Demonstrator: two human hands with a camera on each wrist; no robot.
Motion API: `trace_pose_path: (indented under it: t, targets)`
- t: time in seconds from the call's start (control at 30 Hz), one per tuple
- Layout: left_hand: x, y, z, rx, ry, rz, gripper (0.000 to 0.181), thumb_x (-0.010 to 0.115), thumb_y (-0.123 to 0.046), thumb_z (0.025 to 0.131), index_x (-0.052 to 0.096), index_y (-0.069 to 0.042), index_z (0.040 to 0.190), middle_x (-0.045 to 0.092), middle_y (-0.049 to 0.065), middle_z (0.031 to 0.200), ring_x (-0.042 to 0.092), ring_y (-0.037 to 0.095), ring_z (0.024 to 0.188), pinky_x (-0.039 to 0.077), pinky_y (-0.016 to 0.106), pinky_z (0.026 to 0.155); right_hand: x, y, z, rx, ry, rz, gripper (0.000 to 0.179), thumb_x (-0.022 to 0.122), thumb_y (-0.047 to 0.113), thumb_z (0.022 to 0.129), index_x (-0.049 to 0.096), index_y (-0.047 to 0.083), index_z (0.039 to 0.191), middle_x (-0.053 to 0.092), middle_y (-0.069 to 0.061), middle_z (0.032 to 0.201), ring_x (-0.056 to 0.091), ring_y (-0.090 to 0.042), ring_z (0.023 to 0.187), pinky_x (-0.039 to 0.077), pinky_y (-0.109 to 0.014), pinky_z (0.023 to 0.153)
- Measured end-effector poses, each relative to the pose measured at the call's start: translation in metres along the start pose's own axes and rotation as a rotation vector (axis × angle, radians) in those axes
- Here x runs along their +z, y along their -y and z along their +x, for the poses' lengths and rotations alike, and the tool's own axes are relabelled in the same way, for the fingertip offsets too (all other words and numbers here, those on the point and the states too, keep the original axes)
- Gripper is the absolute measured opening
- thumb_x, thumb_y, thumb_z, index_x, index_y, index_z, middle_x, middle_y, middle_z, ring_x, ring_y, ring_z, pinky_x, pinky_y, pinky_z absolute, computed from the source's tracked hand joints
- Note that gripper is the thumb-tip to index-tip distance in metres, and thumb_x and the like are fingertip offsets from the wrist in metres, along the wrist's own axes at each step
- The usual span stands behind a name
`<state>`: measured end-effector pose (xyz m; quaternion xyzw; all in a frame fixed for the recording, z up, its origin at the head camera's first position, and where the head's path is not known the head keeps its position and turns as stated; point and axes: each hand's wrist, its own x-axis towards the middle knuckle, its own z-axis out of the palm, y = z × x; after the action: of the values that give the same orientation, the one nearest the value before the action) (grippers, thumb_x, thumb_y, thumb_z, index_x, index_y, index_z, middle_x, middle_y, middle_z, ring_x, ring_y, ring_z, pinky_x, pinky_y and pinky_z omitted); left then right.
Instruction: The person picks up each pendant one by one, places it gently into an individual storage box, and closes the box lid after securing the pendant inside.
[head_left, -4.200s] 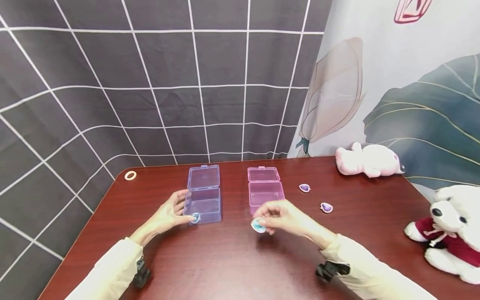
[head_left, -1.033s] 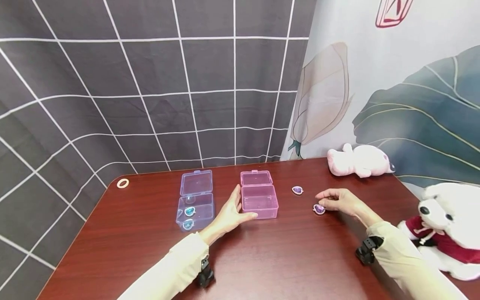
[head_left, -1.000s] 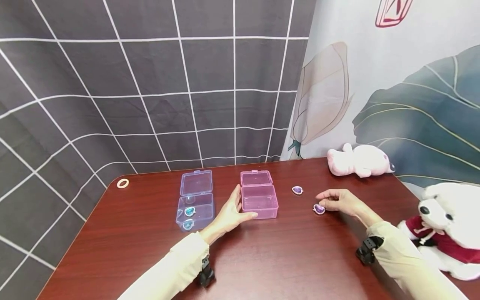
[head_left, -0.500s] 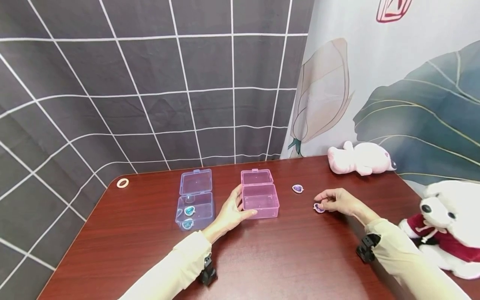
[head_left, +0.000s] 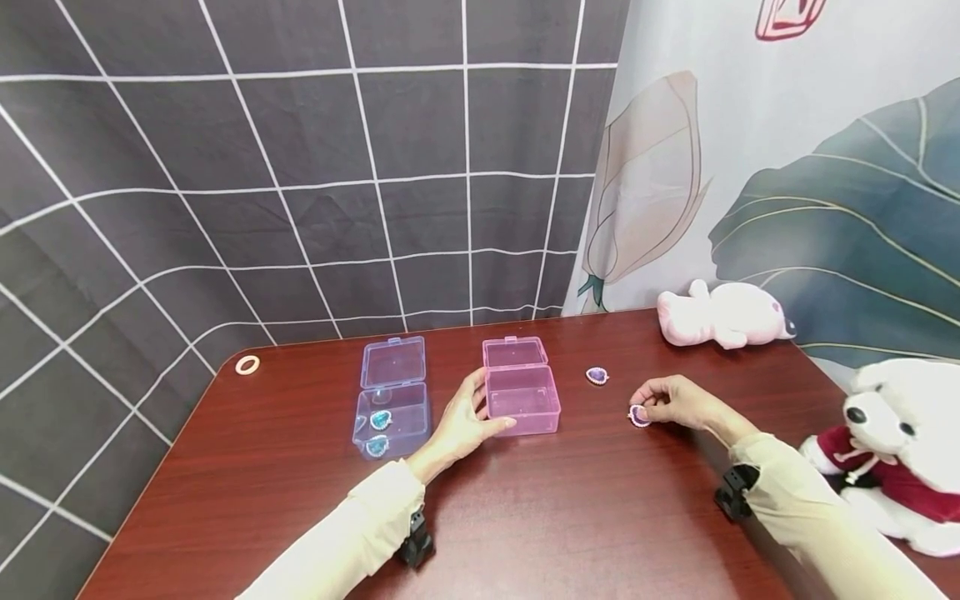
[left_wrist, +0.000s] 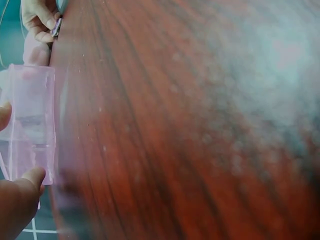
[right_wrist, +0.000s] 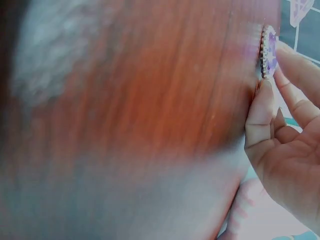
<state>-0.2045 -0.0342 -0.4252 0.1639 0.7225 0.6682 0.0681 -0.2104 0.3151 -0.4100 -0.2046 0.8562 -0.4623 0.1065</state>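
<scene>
In the head view my left hand (head_left: 456, 429) holds the open pink plastic box (head_left: 538, 423) at its left side, thumb on the front wall and fingers along the side. Nothing shows inside that box. To its right, my right hand (head_left: 678, 402) pinches a purple heart-shaped gem (head_left: 638, 416) with a pearly beaded rim between thumb and fingers. The right wrist view shows this purple gem (right_wrist: 270, 52) on edge at the fingertips, close to the tabletop. A second purple gem (head_left: 597, 376) lies farther back on the table.
Left of the pink box stands an open blue plastic box (head_left: 412, 433) with two teal gems, a farther one (head_left: 380, 419) and a nearer one (head_left: 377, 447). A pale ring (head_left: 247, 365) lies at the back left. A pink plush (head_left: 720, 315) and a white plush dog (head_left: 892, 450) are on the right.
My left hand has gone from the blue box to the pink one. My right hand has left a teal gem, now in the blue box, and taken hold of the nearer purple gem, which has tilted.
</scene>
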Motion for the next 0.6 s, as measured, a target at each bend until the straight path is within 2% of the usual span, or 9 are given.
trace_pose_path:
  t: [0.17, 0.3, 0.47, 0.6]
  targets:
    - [0.000, 0.000, 0.001, 0.001, -0.004, 0.013, 0.086, 0.074, 0.005, 0.074, 0.021, 0.007, 0.143, 0.026, 0.023, 0.150, 0.031, 0.037, 0.137, 0.036, 0.046, 0.108, 0.002, 0.001, 0.000, -0.077, 0.020, 0.083, 0.018, 0.065, -0.006, 0.081, 0.055, -0.018, 0.090, 0.062, 0.009, 0.073, 0.054, 0.003, 0.063, 0.045, -0.013, 0.054]
    - [-0.001, 0.000, 0.001, 0.001, -0.004, 0.012, 0.086, 0.074, 0.004, 0.075, 0.022, 0.007, 0.143, 0.027, 0.023, 0.149, 0.031, 0.037, 0.137, 0.035, 0.047, 0.108, 0.010, 0.014, 0.010, -0.056, 0.015, 0.161, 0.020, 0.064, -0.003, 0.084, 0.053, -0.017, 0.093, 0.062, 0.008, 0.075, 0.057, 0.000, 0.067, 0.053, -0.016, 0.059]
    - [-0.001, 0.001, 0.001, 0.002, -0.012, 0.029, 0.085, 0.074, 0.003, 0.074, 0.023, 0.007, 0.142, 0.027, 0.023, 0.150, 0.031, 0.038, 0.137, 0.036, 0.046, 0.108, 0.029, 0.051, 0.041, -0.040, 0.003, 0.268, 0.023, 0.064, 0.002, 0.086, 0.054, -0.012, 0.102, 0.065, 0.003, 0.082, 0.063, -0.006, 0.074, 0.060, -0.031, 0.071]
    - [-0.001, 0.001, 0.000, 0.001, -0.012, 0.044, 0.085, 0.074, 0.002, 0.075, 0.023, 0.007, 0.142, 0.026, 0.023, 0.150, 0.031, 0.038, 0.136, 0.037, 0.046, 0.107, 0.051, 0.081, 0.068, -0.076, 0.038, 0.263, 0.021, 0.065, 0.001, 0.085, 0.057, -0.011, 0.100, 0.066, -0.004, 0.083, 0.063, -0.008, 0.072, 0.060, -0.033, 0.069]
